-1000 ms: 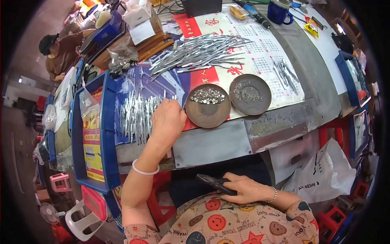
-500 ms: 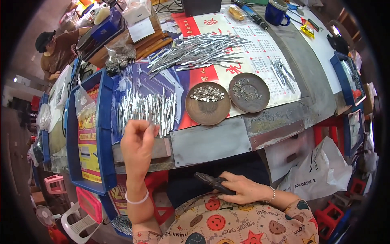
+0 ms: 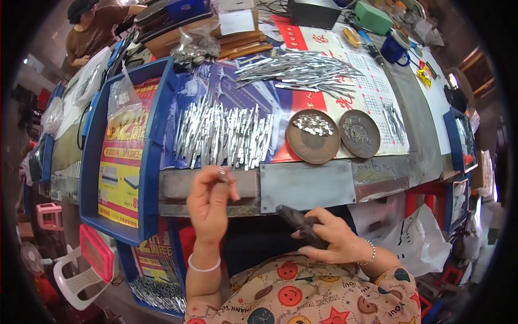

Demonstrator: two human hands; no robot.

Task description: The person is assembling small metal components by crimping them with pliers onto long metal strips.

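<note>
The left hand (image 3: 209, 202) is pinching a small metal piece (image 3: 222, 173) at its fingertips; that light hold is risking a drop, while the right hand (image 3: 330, 238) is clutching a dark tool (image 3: 298, 223)

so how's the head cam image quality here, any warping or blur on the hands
Head view: strong fisheye, the workbench edge bows and the corners go black; lighting even, no harsh glare; left hand and right hand slightly soft, the metal strips reasonably sharp.
</note>
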